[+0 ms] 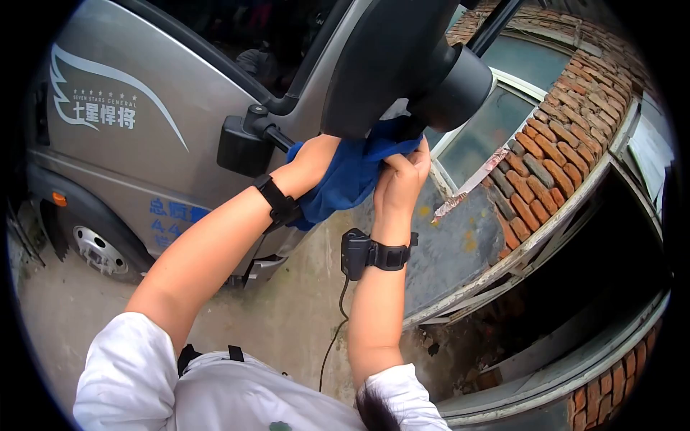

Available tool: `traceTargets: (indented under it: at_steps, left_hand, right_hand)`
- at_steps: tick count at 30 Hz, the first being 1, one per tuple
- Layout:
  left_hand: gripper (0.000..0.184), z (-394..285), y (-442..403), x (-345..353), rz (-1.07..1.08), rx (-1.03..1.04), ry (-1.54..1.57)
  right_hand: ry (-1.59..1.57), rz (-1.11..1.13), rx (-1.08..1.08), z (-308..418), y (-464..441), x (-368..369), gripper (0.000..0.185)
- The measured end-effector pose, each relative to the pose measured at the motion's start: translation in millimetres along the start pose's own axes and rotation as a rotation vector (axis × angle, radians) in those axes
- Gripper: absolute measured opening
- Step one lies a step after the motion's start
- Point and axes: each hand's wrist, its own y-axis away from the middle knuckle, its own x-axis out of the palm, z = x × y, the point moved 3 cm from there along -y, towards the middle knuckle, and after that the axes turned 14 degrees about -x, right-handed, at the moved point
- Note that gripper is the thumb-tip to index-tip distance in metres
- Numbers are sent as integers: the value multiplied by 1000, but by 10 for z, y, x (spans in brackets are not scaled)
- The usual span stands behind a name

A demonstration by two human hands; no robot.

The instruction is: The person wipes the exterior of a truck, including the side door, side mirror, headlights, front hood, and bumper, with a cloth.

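Note:
Both arms reach up to the black side mirror (pixel 370 65) of a grey truck. A blue cloth (pixel 345 179) is bunched around the bar just below the mirror housing. My left hand (pixel 315 164) presses into the cloth from the left, its fingers mostly hidden behind the fabric and the mirror. On the right, my right hand (pixel 404 176) has bent fingers closed on the cloth's edge, close to the smaller round mirror (pixel 460 82). Each wrist wears a black strap.
The grey truck door (pixel 180 93) fills the left, with a wheel (pixel 99 248) below. A black bracket (pixel 244 146) juts from the truck beside my left forearm. A brick wall (pixel 553 151) and a window (pixel 485 122) stand to the right. A cable (pixel 332 352) hangs from my right wrist.

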Motion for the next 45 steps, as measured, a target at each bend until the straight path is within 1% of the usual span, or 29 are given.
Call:
traceTargets:
  at_steps: [1, 3, 8, 9, 11, 12, 15, 18, 19, 21, 22, 24, 25, 27, 28, 29, 30, 31, 32, 33, 34, 35, 36, 37, 39, 40, 42, 43, 45]
  left_hand:
    - [28, -26, 3, 18, 16, -43, 22]
    - [28, -136, 93, -34, -17, -32, -18]
    - [33, -397, 246, -80, -55, -76, -203]
    - [33, -371, 241, -75, -53, -56, -139]
    - [34, -226, 200, -40, -47, -18, -10]
    - [34, -227, 199, -42, -65, 17, -65]
    - [32, -256, 217, -30, -120, 63, -104]
    - [29, -328, 245, -68, -123, 47, -151]
    - [27, -329, 263, -72, -91, 44, -117]
    - [27, -343, 302, -68, -148, 99, -134]
    - [31, -337, 287, -87, -162, 67, -160]
    - [38, -373, 369, -62, -161, -7, -210]
    - [38, -422, 438, -51, -242, 34, -231]
    - [41, -433, 566, -83, -332, -50, -210]
    - [51, -655, 738, -165, -396, -154, -171]
    - [49, -725, 889, -257, -385, -172, -24]
    - [35, -466, 936, -264, -405, -180, 467]
    - [30, -747, 1106, -298, -523, -392, 933]
    - [34, -1067, 1187, -404, -643, -483, 1210]
    - [40, -1108, 1192, -529, -632, -338, 1206]
    - [46, -1318, 1193, -573, -762, -264, 1204]
    - [49, -1530, 1143, -559, -813, -108, 1115]
    - [49, -1669, 1012, -493, -885, 65, 942]
    - [49, -1767, 899, -433, -939, 214, 754]
    - [49, -1718, 571, -398, -1024, 399, -134]
    - [49, -1733, 412, -370, -1080, 521, -517]
    - [47, -1983, 223, -422, -914, 527, -573]
    - [47, -2072, 128, -437, -820, 514, -597]
    - [48, -2264, -27, -598, -712, 383, -728]
  right_hand:
    - [-39, -1, 45, -4, -57, -42, 42]
    - [-122, -6, 135, -16, -117, -84, 44]
    - [-117, -22, 166, -12, -38, -47, 39]
    - [-70, 33, 162, -53, -34, -72, 49]
    - [129, -6, 82, -141, 12, -78, 50]
    - [224, -2, 81, -174, 29, -85, 53]
    - [276, -50, 91, -187, 67, -62, 55]
    - [329, -144, -61, -287, 49, -39, 35]
    - [320, -147, -58, -356, 37, -71, 33]
    - [299, -122, -52, -314, 46, -58, 33]
    - [266, -110, -45, -305, 26, -40, 36]
    - [141, -127, 39, -174, 221, -58, 48]
    - [123, -180, -38, -126, 320, -57, 42]
    - [176, -343, -179, -34, 447, -113, 38]
    - [142, -394, -250, 32, 427, -141, 38]
    - [193, -477, -350, 192, 354, -136, 30]
    - [137, -462, -367, 242, 216, -165, 33]
    - [82, -443, -385, 290, 56, -218, 36]
    - [28, -251, -372, 433, -132, -181, 42]
    - [-25, -58, -362, 566, -304, -137, 49]
    - [108, 49, -477, 560, -467, -79, 51]
    - [230, 141, -602, 551, -619, -24, 53]
    - [231, 191, -753, 549, -685, 102, 53]
    - [198, 193, -837, 530, -664, 152, 52]
    - [415, 261, -1203, 662, -580, 212, 54]
    - [404, 298, -1194, 630, -662, 197, 53]
    - [391, 364, -1178, 573, -873, 121, 52]
    - [276, 364, -1125, 571, -1010, 114, 45]
    - [97, 461, -939, 512, -1280, 103, 43]
